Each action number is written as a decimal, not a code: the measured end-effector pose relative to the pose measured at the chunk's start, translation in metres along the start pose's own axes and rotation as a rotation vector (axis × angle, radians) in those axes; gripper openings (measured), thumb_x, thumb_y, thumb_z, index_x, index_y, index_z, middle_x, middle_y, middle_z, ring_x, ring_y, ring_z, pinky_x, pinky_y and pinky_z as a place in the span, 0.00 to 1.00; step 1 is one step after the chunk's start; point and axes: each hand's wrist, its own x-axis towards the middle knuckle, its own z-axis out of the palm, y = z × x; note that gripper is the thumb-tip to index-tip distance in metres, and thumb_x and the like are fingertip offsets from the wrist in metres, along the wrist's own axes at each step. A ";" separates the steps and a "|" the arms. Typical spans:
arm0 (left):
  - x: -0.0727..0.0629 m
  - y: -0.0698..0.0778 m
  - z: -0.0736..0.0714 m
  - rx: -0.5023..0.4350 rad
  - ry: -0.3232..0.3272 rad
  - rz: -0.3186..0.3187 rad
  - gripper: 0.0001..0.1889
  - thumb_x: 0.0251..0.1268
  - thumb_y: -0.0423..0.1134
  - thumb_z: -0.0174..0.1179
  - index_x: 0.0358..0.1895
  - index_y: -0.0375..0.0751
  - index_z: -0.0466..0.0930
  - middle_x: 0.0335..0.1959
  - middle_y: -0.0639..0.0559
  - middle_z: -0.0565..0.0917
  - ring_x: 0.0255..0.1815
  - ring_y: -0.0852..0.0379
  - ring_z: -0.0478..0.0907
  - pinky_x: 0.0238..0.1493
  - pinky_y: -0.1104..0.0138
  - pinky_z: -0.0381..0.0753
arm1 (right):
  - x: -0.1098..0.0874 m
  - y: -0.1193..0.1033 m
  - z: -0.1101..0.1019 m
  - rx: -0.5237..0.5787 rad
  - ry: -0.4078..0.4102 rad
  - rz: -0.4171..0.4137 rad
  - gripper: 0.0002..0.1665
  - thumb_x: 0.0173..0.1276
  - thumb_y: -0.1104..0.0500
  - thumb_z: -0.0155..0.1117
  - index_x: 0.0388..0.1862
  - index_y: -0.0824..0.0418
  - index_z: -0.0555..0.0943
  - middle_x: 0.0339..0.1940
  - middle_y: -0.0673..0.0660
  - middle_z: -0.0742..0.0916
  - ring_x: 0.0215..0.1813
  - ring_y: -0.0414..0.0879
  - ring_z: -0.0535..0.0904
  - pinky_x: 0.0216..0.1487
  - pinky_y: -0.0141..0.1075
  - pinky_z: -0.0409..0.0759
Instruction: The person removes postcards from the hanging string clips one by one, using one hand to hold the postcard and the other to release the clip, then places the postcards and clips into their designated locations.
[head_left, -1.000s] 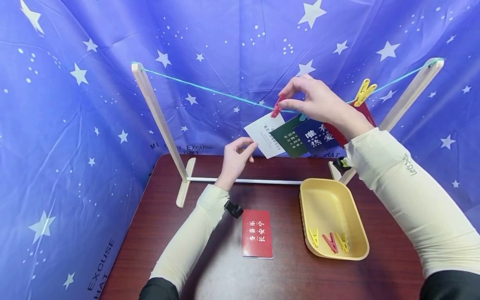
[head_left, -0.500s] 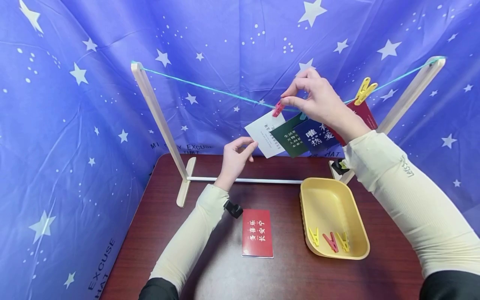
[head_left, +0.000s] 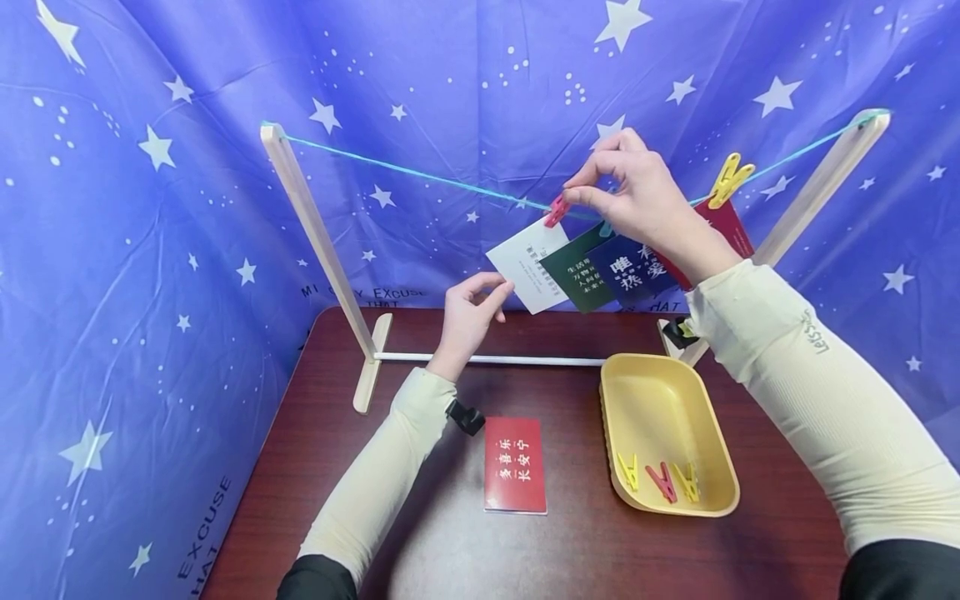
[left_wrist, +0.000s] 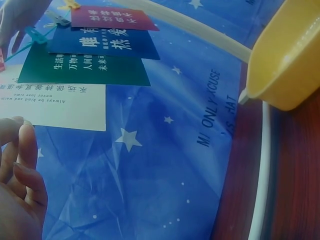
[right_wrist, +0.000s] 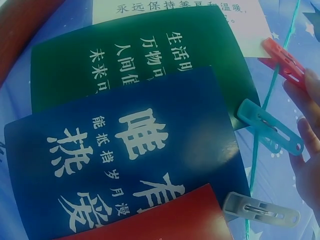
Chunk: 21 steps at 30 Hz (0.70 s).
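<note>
My right hand (head_left: pixel 637 187) pinches a red clothespin (head_left: pixel 556 212) at the upper corner of a white card (head_left: pixel 528 265), right at the teal string (head_left: pixel 420 173). My left hand (head_left: pixel 471 312) holds that card's lower left edge between thumb and finger. Beside it on the string hang a green card (right_wrist: pixel 120 65), a blue card (right_wrist: pixel 100 160) and a red card (left_wrist: pixel 115 17). A teal clothespin (right_wrist: pixel 270 127) is on the green card and a grey clothespin (right_wrist: pixel 262 210) on the blue one. A yellow clothespin (head_left: pixel 730 181) grips the red card.
A wooden post (head_left: pixel 318 242) at each side carries the string, joined below by a white rod (head_left: pixel 510 361). A yellow basin (head_left: pixel 660 392) with several clothespins stands at the right of the table (head_left: pixel 337 500). A red card (head_left: pixel 515 465) with white writing lies in front.
The right hand has risen slightly with the clothespin, and the string and white card have lifted a little with it. My left hand stays almost in place.
</note>
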 end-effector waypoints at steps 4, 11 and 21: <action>0.000 0.000 -0.001 -0.002 0.003 -0.001 0.06 0.68 0.28 0.68 0.42 0.26 0.87 0.35 0.40 0.88 0.15 0.60 0.76 0.22 0.69 0.73 | 0.000 -0.002 -0.002 -0.005 0.024 0.016 0.06 0.70 0.63 0.74 0.40 0.66 0.89 0.44 0.58 0.79 0.48 0.44 0.69 0.45 0.35 0.63; -0.002 0.000 -0.003 -0.002 0.014 -0.008 0.07 0.68 0.28 0.68 0.42 0.25 0.87 0.36 0.39 0.88 0.15 0.53 0.76 0.23 0.72 0.74 | 0.000 -0.005 -0.005 0.025 0.074 0.002 0.05 0.69 0.63 0.74 0.41 0.65 0.90 0.42 0.54 0.79 0.48 0.31 0.66 0.45 0.32 0.62; -0.005 -0.003 -0.008 0.010 0.031 -0.029 0.07 0.68 0.29 0.68 0.42 0.25 0.87 0.35 0.40 0.88 0.15 0.59 0.76 0.18 0.73 0.65 | -0.002 -0.008 -0.009 0.028 0.138 0.031 0.07 0.68 0.62 0.75 0.42 0.64 0.91 0.40 0.46 0.79 0.48 0.27 0.66 0.46 0.32 0.61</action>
